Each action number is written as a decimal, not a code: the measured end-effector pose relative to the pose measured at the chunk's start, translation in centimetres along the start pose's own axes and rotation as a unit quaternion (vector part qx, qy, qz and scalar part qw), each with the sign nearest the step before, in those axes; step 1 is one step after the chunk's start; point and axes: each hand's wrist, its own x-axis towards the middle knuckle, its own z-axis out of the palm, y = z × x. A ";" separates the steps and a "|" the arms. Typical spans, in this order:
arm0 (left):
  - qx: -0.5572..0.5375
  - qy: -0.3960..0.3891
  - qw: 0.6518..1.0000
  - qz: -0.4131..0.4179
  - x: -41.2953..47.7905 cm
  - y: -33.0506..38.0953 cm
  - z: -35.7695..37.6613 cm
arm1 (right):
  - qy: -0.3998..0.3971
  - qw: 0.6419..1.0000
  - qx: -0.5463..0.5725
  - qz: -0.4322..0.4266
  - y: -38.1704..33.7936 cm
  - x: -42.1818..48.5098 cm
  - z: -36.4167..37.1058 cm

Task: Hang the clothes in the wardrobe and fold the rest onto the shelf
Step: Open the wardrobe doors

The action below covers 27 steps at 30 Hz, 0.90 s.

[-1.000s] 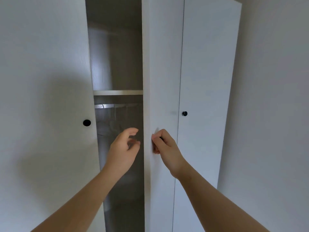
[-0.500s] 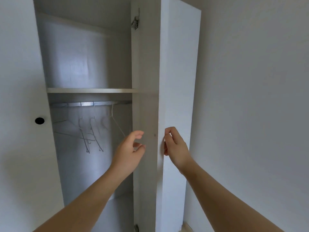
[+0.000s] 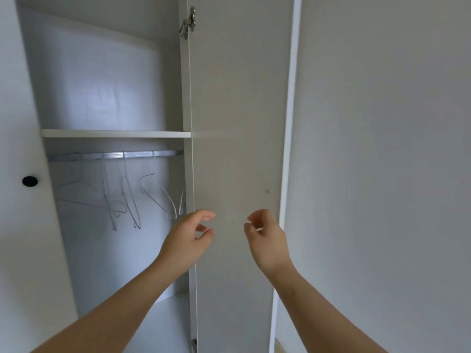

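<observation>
Saw no clothes anywhere in view; could not place them. Found the tall white board wardrobe (image 3: 102,85) standing open, with the flat white right-hand door (image 3: 237,123) swung much wider than half a second before and its inner face toward the camera. Judged access done, fetching garments next. Counted inside: one white board shelf (image 3: 114,134), one silver metal rail (image 3: 114,155) beneath it, four thin wire hangers (image 3: 158,197) for certain, maybe a fifth, blurred. Noted left hand (image 3: 188,240) and right hand (image 3: 267,238) both off the door, fingers loosely curled, gripping nothing. Logged one round black knob (image 3: 29,181), one metal hinge (image 3: 189,21).
</observation>
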 end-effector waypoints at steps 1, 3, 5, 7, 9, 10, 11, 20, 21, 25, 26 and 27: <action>0.006 0.008 1.000 -0.004 0.1 -0.4 -0.4 | -0.013 1.000 0.000 0.003 0.0 0.2 0.5; 0.020 0.019 1.000 -0.010 0.1 -1.3 -1.3 | -0.029 1.000 0.002 0.002 -0.1 0.5 1.7; 0.041 0.030 0.999 -0.016 0.3 -2.5 -2.9 | -0.049 0.999 0.013 -0.005 -0.5 1.1 3.7; 0.059 0.052 0.997 -0.025 0.5 -3.8 -4.9 | -0.071 0.997 0.021 -0.011 -1.1 1.7 6.1; 0.072 0.084 0.993 -0.033 0.9 -5.4 -7.3 | -0.088 0.995 0.032 -0.021 -2.2 2.5 8.9; 0.078 0.097 0.991 -0.037 1.1 -6.1 -8.5 | -0.094 0.994 0.040 -0.026 -2.6 2.8 10.4; 0.088 0.107 0.989 -0.042 1.3 -7.0 -9.9 | -0.102 0.993 0.051 -0.030 -3.2 3.2 12.1; 0.259 0.194 0.945 -0.045 3.7 -14.4 -24.1 | -0.206 0.972 0.115 -0.024 -8.3 5.5 27.9; 0.293 0.199 0.934 -0.041 4.1 -15.3 -25.6 | -0.215 0.969 0.121 -0.018 -8.9 5.6 29.5; 0.365 0.207 0.906 -0.061 6.0 -18.7 -29.7 | -0.249 0.961 0.123 -0.004 -10.6 6.4 35.0; 0.372 0.204 0.903 -0.071 6.5 -19.4 -30.2 | -0.251 0.960 0.127 0.001 -10.8 6.6 35.9; 0.376 0.198 0.902 -0.078 7.0 -20.0 -30.4 | -0.252 0.959 0.129 0.006 -10.9 6.7 36.5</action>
